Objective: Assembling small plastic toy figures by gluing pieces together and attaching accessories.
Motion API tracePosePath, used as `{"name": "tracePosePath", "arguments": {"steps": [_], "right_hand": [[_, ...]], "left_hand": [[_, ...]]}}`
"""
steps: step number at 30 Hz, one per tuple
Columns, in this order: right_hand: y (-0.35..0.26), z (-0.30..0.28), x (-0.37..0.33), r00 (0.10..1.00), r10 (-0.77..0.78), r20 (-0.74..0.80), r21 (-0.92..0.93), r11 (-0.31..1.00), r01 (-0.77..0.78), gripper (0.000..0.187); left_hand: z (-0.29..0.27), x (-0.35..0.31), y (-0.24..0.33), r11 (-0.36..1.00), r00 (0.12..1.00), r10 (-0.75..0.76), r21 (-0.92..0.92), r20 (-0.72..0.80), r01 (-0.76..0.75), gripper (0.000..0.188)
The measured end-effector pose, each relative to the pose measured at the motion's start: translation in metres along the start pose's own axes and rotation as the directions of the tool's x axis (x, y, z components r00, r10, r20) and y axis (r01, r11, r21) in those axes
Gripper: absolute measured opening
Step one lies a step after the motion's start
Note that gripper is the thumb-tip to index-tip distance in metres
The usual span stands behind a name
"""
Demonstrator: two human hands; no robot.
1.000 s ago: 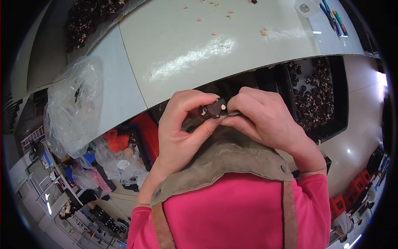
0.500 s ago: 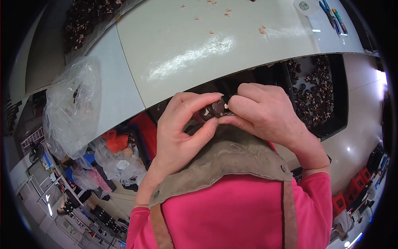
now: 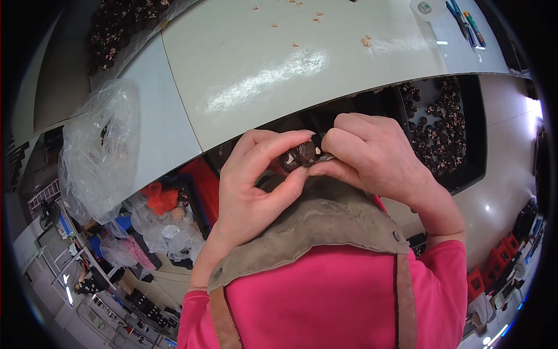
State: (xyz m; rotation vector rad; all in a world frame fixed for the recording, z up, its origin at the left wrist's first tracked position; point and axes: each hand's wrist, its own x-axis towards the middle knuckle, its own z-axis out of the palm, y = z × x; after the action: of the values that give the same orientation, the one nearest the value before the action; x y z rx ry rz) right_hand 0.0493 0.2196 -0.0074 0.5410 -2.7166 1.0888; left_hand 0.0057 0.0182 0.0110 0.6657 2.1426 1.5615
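Observation:
Between the thumb and fingers of my left hand (image 3: 258,174) is a small dark brown figurine (image 3: 303,154), rounded and glossy, with pale pink bits. My left hand pinches it from its left side, thumb below and fingers above. On its right, my right hand (image 3: 372,154) is curled up close, thumb and bent forefinger pressed together. A thin greyish sliver (image 3: 326,157) shows at the right fingertips, perhaps a blade; most of it is hidden in the hand. Both hands are above the apron top, just in front of the table edge.
Pale pink scraps (image 3: 366,41) lie on the white table (image 3: 244,58). A black tray (image 3: 478,128) of similar brown pieces sits at right, below the tabletop. More pieces (image 3: 125,29) are heaped far left. A clear plastic bag (image 3: 102,151) hangs at left; pens (image 3: 465,23) lie far right.
My right hand has shifted very slightly, and the grey sliver at its fingertips shows more. The figurine has turned a little in my left hand's pinch.

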Motion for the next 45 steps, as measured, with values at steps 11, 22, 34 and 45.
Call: {"name": "tracePosePath", "arguments": {"steps": [11, 22, 34, 45], "right_hand": [[0.0027, 0.0002, -0.0006, 0.999, -0.053, 0.008, -0.041, 0.998, 0.053, 0.039], [0.0054, -0.0013, 0.0022, 0.999, -0.055, 0.000, -0.025, 0.998, 0.055, 0.041], [0.0069, -0.0011, 0.0034, 0.998, -0.058, 0.026, 0.068, 0.996, 0.057, 0.040], [0.0059, -0.0013, 0.0017, 0.998, -0.031, 0.047, 0.069, 0.997, 0.028, 0.040]], "left_hand": [[0.0014, -0.0022, -0.0003, 0.996, 0.997, -0.070, -0.048, 0.025, 0.071, 0.043], [0.0011, -0.0007, -0.0007, 0.997, 0.999, -0.035, -0.065, 0.021, 0.036, 0.043], [-0.0001, 0.0000, -0.0017, 0.995, 0.999, -0.010, -0.103, 0.047, 0.015, 0.044], [-0.0005, 0.0013, 0.0005, 0.998, 0.999, 0.042, -0.039, 0.019, -0.041, 0.042]]}}
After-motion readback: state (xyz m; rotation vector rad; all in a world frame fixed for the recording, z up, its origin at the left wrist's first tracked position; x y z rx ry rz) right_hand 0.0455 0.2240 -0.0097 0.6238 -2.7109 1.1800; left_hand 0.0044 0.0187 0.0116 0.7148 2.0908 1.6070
